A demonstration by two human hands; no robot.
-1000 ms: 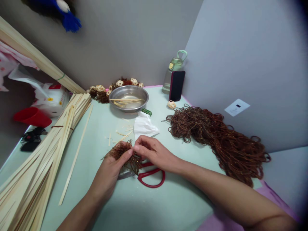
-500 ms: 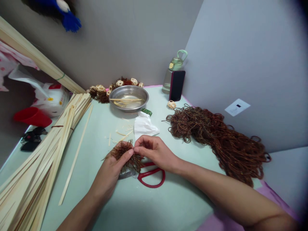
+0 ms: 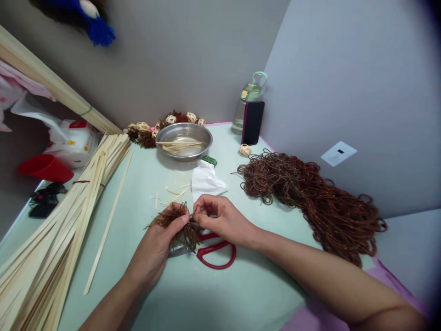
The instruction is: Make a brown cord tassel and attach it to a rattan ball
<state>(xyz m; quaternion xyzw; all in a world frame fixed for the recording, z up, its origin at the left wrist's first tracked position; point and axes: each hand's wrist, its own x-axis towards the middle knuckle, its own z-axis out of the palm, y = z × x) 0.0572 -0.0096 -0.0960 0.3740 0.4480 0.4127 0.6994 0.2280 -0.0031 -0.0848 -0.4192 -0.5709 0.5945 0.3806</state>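
Observation:
A frayed brown yarn tassel (image 3: 188, 233) sits in my left hand (image 3: 160, 239), the thumb pressed over its top and the strands fanning out on both sides. My right hand (image 3: 223, 218) pinches at the tassel's right edge, thumb against fingers; the strands between its fingertips are too fine to make out clearly. Beneath both hands lie red-handled scissors (image 3: 220, 266), their blades partly covered by the tassel and my left hand. A white tissue (image 3: 206, 181) rests just beyond my fingers.
Long pale bamboo strips (image 3: 65, 239) spread along the left. A metal bowl (image 3: 184, 156) holding strips and water stands at the back. A heap of brown cord (image 3: 310, 197) lies right, near a small woven ball (image 3: 245, 150), a phone (image 3: 253, 123) and a bottle (image 3: 238, 115).
My right fingertips have drawn slightly away from my left thumb. The tassel's strands have shifted and bunched a little; everything else stays in place.

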